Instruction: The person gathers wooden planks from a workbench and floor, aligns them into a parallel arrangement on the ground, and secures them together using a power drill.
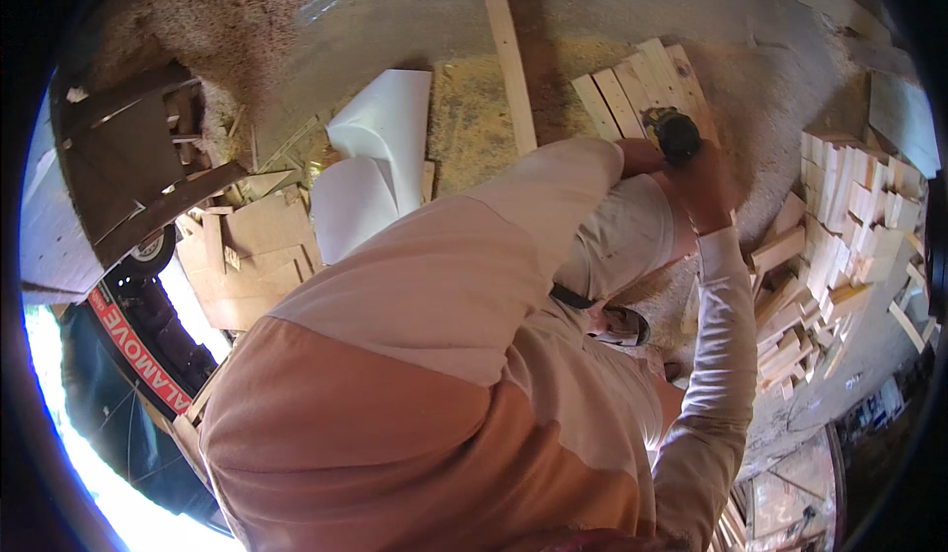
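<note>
My right hand (707, 189) is wrapped round a black and yellow cordless drill (677, 135). The drill is over several pale wooden slats (642, 80) that lie side by side on the sawdust-strewn floor. Close beside the drill, at the near edge of the slats, is my left hand (640, 158). Its fingers are mostly hidden by my sleeve and the drill, so I cannot make out what it holds. A single long board (511, 73) lies left of the slats.
Stacked wood offcuts (839, 216) fill the right side. A bent white sheet (380, 127) and a plywood piece (262, 231) lie left. Farther left stands a dark wooden structure (123, 157), with a vehicle (123, 394) below it. My sandalled foot (624, 325) is on the floor.
</note>
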Tool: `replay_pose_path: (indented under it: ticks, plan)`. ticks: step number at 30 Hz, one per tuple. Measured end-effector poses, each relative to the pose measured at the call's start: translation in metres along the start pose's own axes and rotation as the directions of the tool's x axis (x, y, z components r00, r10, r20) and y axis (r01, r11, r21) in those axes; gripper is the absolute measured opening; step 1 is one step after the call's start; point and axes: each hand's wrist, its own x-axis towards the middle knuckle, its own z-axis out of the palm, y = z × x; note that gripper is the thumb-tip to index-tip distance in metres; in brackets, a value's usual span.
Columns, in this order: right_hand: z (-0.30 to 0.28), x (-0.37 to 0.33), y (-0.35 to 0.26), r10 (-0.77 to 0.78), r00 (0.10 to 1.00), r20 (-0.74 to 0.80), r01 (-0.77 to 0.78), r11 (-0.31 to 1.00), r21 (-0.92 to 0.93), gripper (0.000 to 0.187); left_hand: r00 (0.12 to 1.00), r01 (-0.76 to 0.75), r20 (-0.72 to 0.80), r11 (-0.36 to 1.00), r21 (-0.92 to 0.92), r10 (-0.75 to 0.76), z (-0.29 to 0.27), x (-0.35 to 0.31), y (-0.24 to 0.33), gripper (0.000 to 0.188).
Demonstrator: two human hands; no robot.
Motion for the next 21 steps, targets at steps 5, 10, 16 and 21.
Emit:
replay_pose_path:
  ticks: [5,10,16,21]
  plan:
    - [-0.024,-0.016,-0.026,0.052,0.999,-0.008,-0.052,0.996,-0.073,0.04,1.0,0.011,0.028,0.994,-0.108,-0.008,-0.035,-0.01,0.035,0.033]
    - [-0.021,-0.011,-0.037,0.01,0.998,0.059,-0.006,0.998,-0.068,0.039,0.981,-0.178,-0.012,0.926,0.332,0.193,0.003,-0.014,-0.025,0.045]
    - [-0.018,-0.02,-0.035,0.044,0.999,0.012,-0.043,0.995,-0.095,0.035,0.982,-0.17,0.127,0.952,0.256,0.141,-0.029,-0.013,0.007,0.055]
    - [0.001,0.01,0.007,0.022,0.985,0.171,-0.056,0.979,0.196,0.039,0.963,-0.178,0.246,0.947,0.268,0.111,-0.051,-0.013,0.031,0.065]
